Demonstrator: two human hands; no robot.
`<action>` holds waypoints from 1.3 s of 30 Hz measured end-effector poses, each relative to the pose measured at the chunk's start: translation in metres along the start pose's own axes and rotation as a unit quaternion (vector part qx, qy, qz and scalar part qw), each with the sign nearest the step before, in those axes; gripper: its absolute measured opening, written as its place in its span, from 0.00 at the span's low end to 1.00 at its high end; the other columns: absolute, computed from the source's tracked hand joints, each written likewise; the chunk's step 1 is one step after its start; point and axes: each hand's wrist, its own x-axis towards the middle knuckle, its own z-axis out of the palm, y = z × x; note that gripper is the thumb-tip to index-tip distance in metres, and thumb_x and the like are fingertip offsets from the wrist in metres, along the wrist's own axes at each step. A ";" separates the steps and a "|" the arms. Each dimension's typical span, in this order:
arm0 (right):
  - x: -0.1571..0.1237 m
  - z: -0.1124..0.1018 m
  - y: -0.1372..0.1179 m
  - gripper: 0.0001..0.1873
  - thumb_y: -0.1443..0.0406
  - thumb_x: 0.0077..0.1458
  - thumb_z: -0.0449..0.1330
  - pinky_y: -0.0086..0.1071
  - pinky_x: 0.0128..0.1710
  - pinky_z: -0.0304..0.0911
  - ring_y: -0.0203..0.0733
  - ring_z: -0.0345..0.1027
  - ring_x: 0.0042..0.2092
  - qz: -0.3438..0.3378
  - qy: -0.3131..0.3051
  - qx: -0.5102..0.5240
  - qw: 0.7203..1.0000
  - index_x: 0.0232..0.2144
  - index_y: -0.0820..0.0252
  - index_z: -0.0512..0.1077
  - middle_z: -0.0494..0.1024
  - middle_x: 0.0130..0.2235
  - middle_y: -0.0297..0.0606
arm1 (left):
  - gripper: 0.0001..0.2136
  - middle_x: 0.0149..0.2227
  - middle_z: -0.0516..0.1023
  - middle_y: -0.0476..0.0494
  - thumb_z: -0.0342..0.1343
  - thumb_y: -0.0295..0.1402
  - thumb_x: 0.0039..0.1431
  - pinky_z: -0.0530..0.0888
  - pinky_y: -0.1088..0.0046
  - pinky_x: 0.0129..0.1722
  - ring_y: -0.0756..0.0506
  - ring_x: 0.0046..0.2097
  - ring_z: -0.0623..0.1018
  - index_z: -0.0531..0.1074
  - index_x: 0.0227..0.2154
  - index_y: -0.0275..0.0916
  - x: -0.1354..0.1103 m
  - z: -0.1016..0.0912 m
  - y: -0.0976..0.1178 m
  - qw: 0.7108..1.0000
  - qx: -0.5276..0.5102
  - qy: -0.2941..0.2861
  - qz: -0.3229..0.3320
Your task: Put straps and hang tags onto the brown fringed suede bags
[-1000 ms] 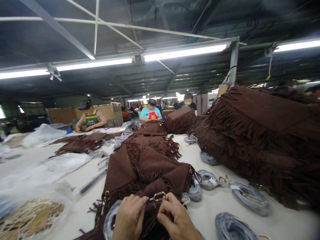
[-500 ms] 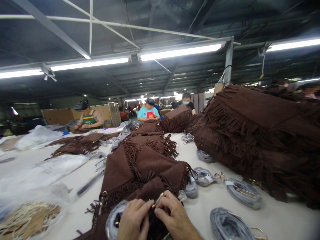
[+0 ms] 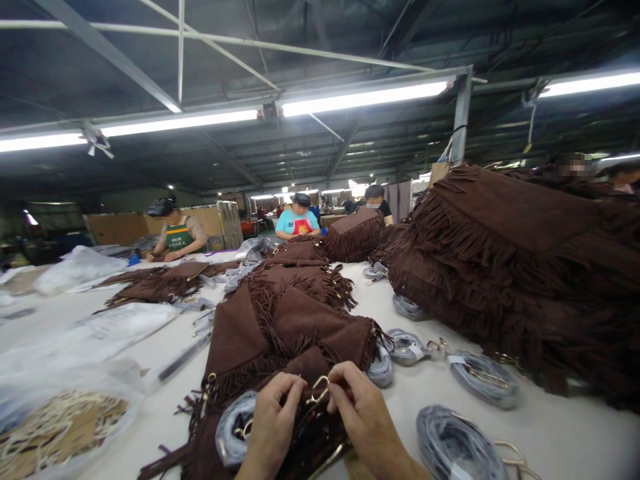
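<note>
A gold metal clasp [image 3: 319, 389] shows in the gap between my hands, low in the middle of the head view. My right hand [image 3: 364, 417] pinches at the clasp's right side with thumb and forefinger. Just left of it, my left hand [image 3: 273, 421] is closed in a pinch; whatever lies between its fingertips is too small to make out. Under both hands lies a dark brown fringed bag [image 3: 200, 443], with a gold zip [image 3: 327, 461] near my right wrist. Partly behind my left hand rests a coiled strap in grey wrapping [image 3: 231, 427].
More brown fringed bags [image 3: 320, 327] run up the table, and a tall heap of them [image 3: 505, 267] stands at right. Several wrapped strap coils [image 3: 483, 380] lie on the right. Plastic bags [image 3: 95, 340] cover the left. Co-workers [image 3: 299, 220] sit across the table.
My hands have drawn slightly apart and a little upward. The gold clasp now shows more fully between them. Across the table at left, a co-worker has leaned slightly.
</note>
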 end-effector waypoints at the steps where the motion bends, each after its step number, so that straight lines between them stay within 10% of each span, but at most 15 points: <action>1: 0.001 -0.002 -0.003 0.08 0.60 0.57 0.58 0.32 0.30 0.65 0.39 0.68 0.28 0.035 -0.020 0.053 0.998 0.28 0.57 0.66 0.70 0.25 0.31 | 0.15 0.27 0.78 0.46 0.51 0.42 0.60 0.70 0.71 0.35 0.44 0.32 0.76 0.76 0.25 0.40 -0.001 -0.001 -0.001 1.000 -0.007 -0.001 -0.001; 9: 0.001 -0.011 -0.016 0.25 0.56 0.44 0.73 0.35 0.51 0.67 0.45 0.73 0.49 0.095 -0.179 0.313 0.928 0.44 0.55 0.74 0.78 0.45 0.38 | 0.12 0.30 0.79 0.46 0.53 0.39 0.60 0.69 0.71 0.37 0.44 0.35 0.76 0.78 0.28 0.42 -0.014 -0.006 -0.002 0.999 -0.004 -0.020 0.034; 15: 0.006 -0.011 -0.002 0.14 0.54 0.52 0.66 0.27 0.29 0.72 0.38 0.75 0.29 0.060 -0.112 0.168 0.978 0.29 0.58 0.78 0.75 0.27 0.32 | 0.16 0.28 0.74 0.47 0.50 0.42 0.62 0.66 0.71 0.37 0.45 0.34 0.73 0.74 0.25 0.41 -0.021 -0.011 0.007 0.997 -0.018 -0.079 -0.004; 23: 0.005 -0.011 -0.009 0.15 0.54 0.53 0.63 0.21 0.18 0.60 0.29 0.66 0.21 0.039 -0.116 0.082 0.989 0.28 0.60 0.77 0.70 0.28 0.31 | 0.15 0.29 0.71 0.47 0.49 0.42 0.62 0.65 0.70 0.40 0.44 0.37 0.70 0.67 0.22 0.41 -0.022 -0.012 0.018 0.991 -0.021 -0.134 0.005; 39: 0.002 -0.008 -0.008 0.11 0.61 0.55 0.62 0.29 0.32 0.60 0.37 0.65 0.30 -0.005 -0.123 0.030 0.992 0.24 0.59 0.76 0.71 0.26 0.32 | 0.15 0.26 0.70 0.48 0.52 0.39 0.59 0.64 0.68 0.39 0.44 0.36 0.69 0.66 0.19 0.40 -0.024 -0.007 0.020 0.992 -0.010 -0.122 0.011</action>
